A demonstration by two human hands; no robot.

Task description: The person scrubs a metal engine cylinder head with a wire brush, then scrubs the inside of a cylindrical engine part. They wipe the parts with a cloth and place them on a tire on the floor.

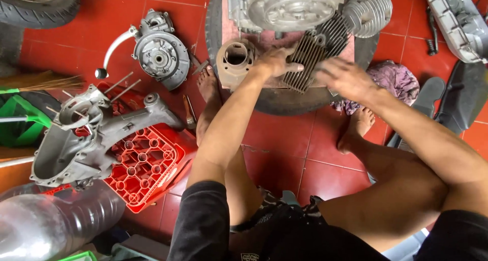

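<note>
Dark finned cylinder head (310,57) lies under both hands, left fingers (292,67) flat, right fingers (325,74) spread loosely apart.

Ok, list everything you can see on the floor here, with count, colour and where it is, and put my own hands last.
finned cylinder head: one, dark grey, on the tyre at top centre
cylinder barrel: one, tan-grey, left of the finned head
engine block: one, silver, top centre
tyre: one, black, lying flat under the parts
round engine cover: one, grey, upper left
crankcase: one, grey, on the crate at left
plastic crate: one, red, lower left
rag: one, purple, right of the tyre
side cover: one, silver, top right
left hand: on the finned head
right hand: beside it, blurred
</note>
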